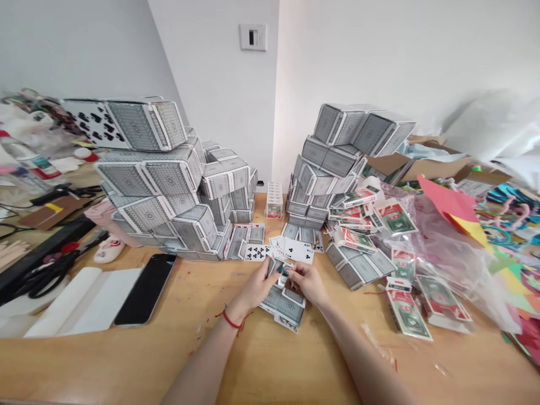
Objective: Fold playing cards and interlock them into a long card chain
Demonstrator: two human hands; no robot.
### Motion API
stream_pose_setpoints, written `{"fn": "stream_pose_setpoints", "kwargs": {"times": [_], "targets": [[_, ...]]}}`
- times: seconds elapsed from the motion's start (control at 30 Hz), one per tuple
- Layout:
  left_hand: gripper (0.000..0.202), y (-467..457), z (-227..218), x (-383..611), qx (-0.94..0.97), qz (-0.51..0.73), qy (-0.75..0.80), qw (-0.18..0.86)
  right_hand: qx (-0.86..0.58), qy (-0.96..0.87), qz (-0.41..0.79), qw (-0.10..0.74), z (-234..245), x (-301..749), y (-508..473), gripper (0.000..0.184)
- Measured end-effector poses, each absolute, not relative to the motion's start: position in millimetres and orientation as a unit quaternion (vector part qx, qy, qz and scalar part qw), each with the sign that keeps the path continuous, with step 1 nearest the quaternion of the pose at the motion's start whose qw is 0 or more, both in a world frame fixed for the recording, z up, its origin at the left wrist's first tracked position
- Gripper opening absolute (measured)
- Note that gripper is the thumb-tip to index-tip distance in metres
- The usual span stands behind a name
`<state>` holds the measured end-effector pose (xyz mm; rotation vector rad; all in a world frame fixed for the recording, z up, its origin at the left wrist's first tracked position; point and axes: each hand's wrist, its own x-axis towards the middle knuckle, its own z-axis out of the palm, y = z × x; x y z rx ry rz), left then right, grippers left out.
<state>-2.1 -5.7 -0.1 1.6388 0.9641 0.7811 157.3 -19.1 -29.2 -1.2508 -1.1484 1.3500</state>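
The left hand [258, 283] and right hand [311, 283] sit close together, both pinching a small grey-patterned paper playing card piece [275, 264] above the wooden bench [291, 374]. It should be light, springy, slick and easily creased: best held by its edges. A folded grey-card block [283, 304] lies just beneath.

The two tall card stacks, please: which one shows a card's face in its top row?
The left stack, with black pips showing; the right stack shows patterned backs there.
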Motion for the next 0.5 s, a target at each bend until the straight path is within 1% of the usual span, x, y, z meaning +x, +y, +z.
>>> {"fn": "stream_pose_setpoints", "kwargs": {"times": [0.07, 0.13, 0.17, 0.27, 0.33, 0.4, 0.5], "targets": [[0.031, -7, 2, -1, 0.680, 0.313, 0.401, 0.527, -0.526, -0.480, 0.528, 0.462, -30, 156, -20, 0.032], [0.045, -8, 3, 0, 0.679, 0.305, 0.425, 0.515, -0.535, -0.494, 0.503, 0.466, -29, 155, -21, 0.032], [0.048, -9, 3, 1, 0.678, 0.306, 0.436, 0.507, -0.538, -0.502, 0.490, 0.468, -29, 154, -21, 0.031], [0.044, -9, 0, 3, 0.670, 0.319, 0.437, 0.509, -0.540, -0.527, 0.465, 0.463, -25, 154, -23, 0.028], [0.041, -9, -3, 5, 0.658, 0.331, 0.426, 0.526, -0.531, -0.537, 0.469, 0.459, -23, 155, -23, 0.025], [0.038, -8, -6, 7, 0.641, 0.342, 0.423, 0.542, -0.514, -0.536, 0.489, 0.458, -21, 156, -23, 0.023], [0.035, -7, -8, 8, 0.624, 0.347, 0.422, 0.559, -0.492, -0.514, 0.534, 0.457, -21, 158, -23, 0.025]]}}
